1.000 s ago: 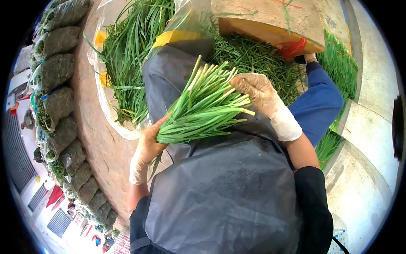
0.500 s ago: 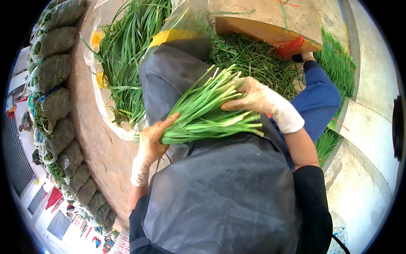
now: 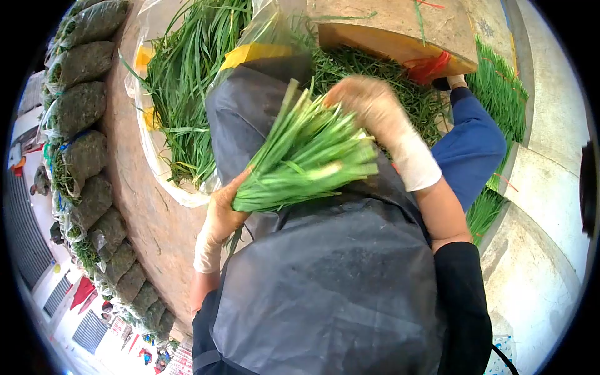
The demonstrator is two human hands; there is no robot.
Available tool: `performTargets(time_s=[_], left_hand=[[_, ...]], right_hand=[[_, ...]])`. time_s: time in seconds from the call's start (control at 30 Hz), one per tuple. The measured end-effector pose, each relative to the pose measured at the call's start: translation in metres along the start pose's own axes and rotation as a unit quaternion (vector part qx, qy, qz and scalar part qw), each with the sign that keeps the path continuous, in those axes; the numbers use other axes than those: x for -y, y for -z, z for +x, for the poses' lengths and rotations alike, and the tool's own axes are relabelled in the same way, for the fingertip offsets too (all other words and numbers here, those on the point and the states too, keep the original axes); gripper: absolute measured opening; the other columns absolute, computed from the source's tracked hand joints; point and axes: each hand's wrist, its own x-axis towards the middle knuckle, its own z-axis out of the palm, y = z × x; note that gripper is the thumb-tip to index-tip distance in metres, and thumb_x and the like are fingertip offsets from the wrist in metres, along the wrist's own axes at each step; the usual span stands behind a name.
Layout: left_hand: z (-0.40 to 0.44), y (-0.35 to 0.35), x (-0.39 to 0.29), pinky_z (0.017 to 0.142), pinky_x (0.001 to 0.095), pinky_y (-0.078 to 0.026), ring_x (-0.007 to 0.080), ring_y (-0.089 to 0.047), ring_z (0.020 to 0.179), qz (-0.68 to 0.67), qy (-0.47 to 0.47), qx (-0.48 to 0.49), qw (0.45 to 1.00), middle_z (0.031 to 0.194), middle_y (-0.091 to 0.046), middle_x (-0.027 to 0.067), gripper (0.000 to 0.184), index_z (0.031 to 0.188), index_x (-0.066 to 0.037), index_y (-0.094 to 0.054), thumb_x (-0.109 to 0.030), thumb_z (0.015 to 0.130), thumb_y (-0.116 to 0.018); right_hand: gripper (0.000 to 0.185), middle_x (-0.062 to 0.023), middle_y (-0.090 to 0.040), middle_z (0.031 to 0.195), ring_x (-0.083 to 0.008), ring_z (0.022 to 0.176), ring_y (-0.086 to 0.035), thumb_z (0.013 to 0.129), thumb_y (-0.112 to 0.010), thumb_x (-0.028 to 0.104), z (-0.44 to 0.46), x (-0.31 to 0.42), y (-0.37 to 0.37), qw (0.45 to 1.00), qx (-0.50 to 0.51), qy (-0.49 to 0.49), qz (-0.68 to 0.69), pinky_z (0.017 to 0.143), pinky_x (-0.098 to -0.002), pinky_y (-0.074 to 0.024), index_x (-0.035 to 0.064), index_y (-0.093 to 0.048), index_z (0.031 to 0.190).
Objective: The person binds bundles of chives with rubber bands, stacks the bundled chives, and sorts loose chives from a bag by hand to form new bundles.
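A bunch of garlic chives (image 3: 306, 153) lies across my lap, its pale cut ends fanned up and to the right. My left hand (image 3: 228, 203), in a thin glove, is wrapped round the leafy lower-left part of the bunch. Close to the upper cut ends is my gloved right hand (image 3: 365, 106), smeared by motion, so its fingers do not show clearly. Beneath the bunch spreads a dark apron (image 3: 325, 281) over my lap. A clear plastic bag (image 3: 147, 137) with more loose chives (image 3: 194, 94) stands beyond my left knee.
A wooden board (image 3: 400, 47) with red ties (image 3: 430, 67) on it stands ahead. Loose leaf scraps (image 3: 375, 72) lie below it. Tied bunches of chives (image 3: 500, 94) line the right side. Several stuffed sacks (image 3: 81, 106) form a row at left.
My right hand has moved up and left from the side of the bunch to its upper ends. The bunch has tipped more upright, its cut ends spread, while my left hand keeps hold.
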Motion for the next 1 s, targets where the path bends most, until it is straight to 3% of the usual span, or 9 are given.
performTargets(time_s=[0.03,0.17,0.3,0.37,0.43,0.6,0.8,0.9,1.0], left_hand=[[-0.001,0.0,0.003,0.091,0.0295,-0.047,0.0188,-0.061,0.105,-0.064,0.058,0.0,0.996,0.117,-0.063,0.0108,0.064,0.13,-0.004,-0.052,0.004,0.068,-0.068],[-0.006,0.016,0.008,0.086,0.0294,-0.048,0.0152,-0.061,0.094,-0.242,0.164,0.065,0.954,0.108,-0.064,0.0072,0.069,0.128,0.0,-0.051,0.004,0.061,-0.069],[-0.011,0.004,-0.014,0.086,0.0281,-0.048,0.0164,-0.06,0.097,-0.451,0.245,0.008,0.859,0.11,-0.062,0.0078,0.075,0.127,0.0,-0.05,0.005,0.055,-0.069],[-0.011,-0.002,-0.003,0.082,0.0286,-0.049,0.0187,-0.062,0.092,-0.477,0.227,-0.01,0.849,0.108,-0.063,0.0098,0.073,0.126,0.001,-0.05,0.003,0.056,-0.07],[-0.022,-0.001,0.037,0.077,0.0302,-0.051,0.0201,-0.063,0.086,-0.486,0.273,0.095,0.825,0.106,-0.064,0.0126,0.073,0.128,0.002,-0.048,-0.001,0.058,-0.07],[-0.031,-0.018,0.032,0.069,0.0321,-0.052,0.0222,-0.063,0.077,-0.587,0.222,0.069,0.775,0.099,-0.064,0.015,0.068,0.123,0.005,-0.05,-0.002,0.059,-0.07],[-0.04,-0.023,0.053,0.069,0.0332,-0.051,0.0224,-0.062,0.077,-0.611,0.239,0.075,0.751,0.099,-0.064,0.0148,0.068,0.124,0.004,-0.049,-0.004,0.061,-0.071],[-0.032,-0.025,0.047,0.072,0.0319,-0.05,0.0209,-0.062,0.08,-0.633,0.21,0.107,0.738,0.101,-0.063,0.0137,0.066,0.125,0.004,-0.049,-0.006,0.064,-0.072],[-0.036,-0.02,0.048,0.076,0.0307,-0.05,0.0203,-0.063,0.083,-0.576,0.232,0.097,0.778,0.103,-0.064,0.0122,0.068,0.126,0.003,-0.048,-0.007,0.063,-0.072]], right_hand=[[0.013,0.0032,-0.063,0.08,-0.0066,0.07,-0.052,0.087,-0.062,0.017,0.021,-0.036,0.018,0.971,-0.11,0.196,-0.078,0.06,-0.0229,-0.0419,0.0072,-0.069,0.092],[0.022,-0.0042,-0.065,0.086,-0.0148,0.07,-0.055,0.089,-0.061,0.025,0.038,-0.066,0.095,0.961,-0.251,-0.016,0.117,0.066,-0.0264,-0.0443,0.0052,-0.067,0.095],[0.055,-0.0147,-0.055,0.125,-0.0234,0.115,-0.053,0.088,-0.058,0.044,0.038,-0.096,0.084,0.897,-0.168,-0.056,-0.404,0.096,-0.034,-0.0413,0.0056,-0.053,0.128],[0.062,-0.0105,-0.048,0.135,-0.0211,0.119,-0.049,0.086,-0.059,0.043,0.024,-0.061,0.061,0.992,-0.017,-0.059,0.109,0.099,-0.0329,-0.0391,0.0062,-0.046,0.135],[0.063,-0.0066,-0.05,0.132,-0.0178,0.116,-0.05,0.084,-0.064,0.036,0.025,-0.038,0.033,0.985,0.134,0.106,0.026,0.099,-0.0308,-0.0387,0.006,-0.045,0.136],[0.018,0.0079,-0.052,0.072,-0.0043,0.069,-0.046,0.085,-0.066,0.024,0.026,-0.034,0.05,0.989,-0.087,0.048,0.114,0.062,-0.0213,-0.0372,0.0094,-0.069,0.094],[0.035,-0.0085,-0.066,0.09,-0.0183,0.084,-0.06,0.085,-0.064,0.038,0.0,-0.021,0.026,0.994,-0.073,0.072,-0.047,0.082,-0.03,-0.0462,0.0047,-0.068,0.096],[0.039,-0.0127,-0.065,0.09,-0.0272,0.087,-0.062,0.082,-0.064,0.043,-0.013,-0.024,-0.025,0.878,-0.09,0.134,-0.45,0.082,-0.0359,-0.0479,0.0063,-0.069,0.092],[0.029,-0.013,-0.064,0.086,-0.0229,0.082,-0.062,0.08,-0.067,0.032,-0.004,-0.042,-0.016,0.975,-0.053,-0.014,-0.215,0.077,-0.0315,-0.048,0.0047,-0.069,0.088]])
